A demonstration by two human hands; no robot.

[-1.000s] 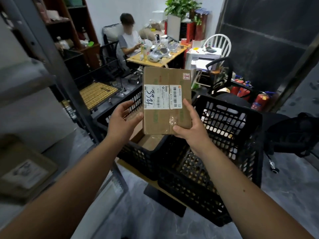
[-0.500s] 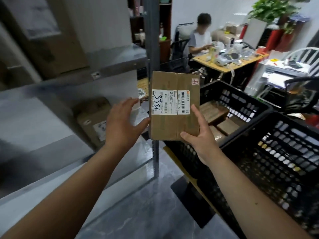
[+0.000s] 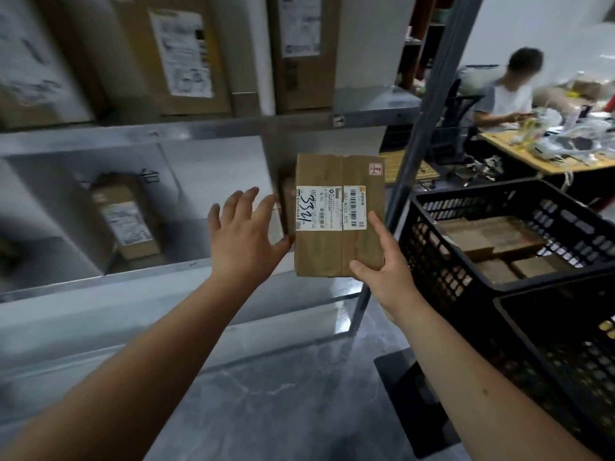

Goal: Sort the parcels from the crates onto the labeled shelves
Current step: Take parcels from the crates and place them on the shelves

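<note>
Fingers of the right hand point(image 3: 386, 271) are gripping the parcel point(image 3: 339, 214) upright; the left hand point(image 3: 244, 234), spread open just beside it, is facing the shelf point(image 3: 199, 131).

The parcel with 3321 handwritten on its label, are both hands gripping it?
No. Only the right hand grips the parcel at its lower right corner; the left hand is spread open beside it.

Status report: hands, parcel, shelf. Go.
Right hand grip on parcel. Left hand open, thumb at its edge. Another parcel on shelf, off to the side.
</note>
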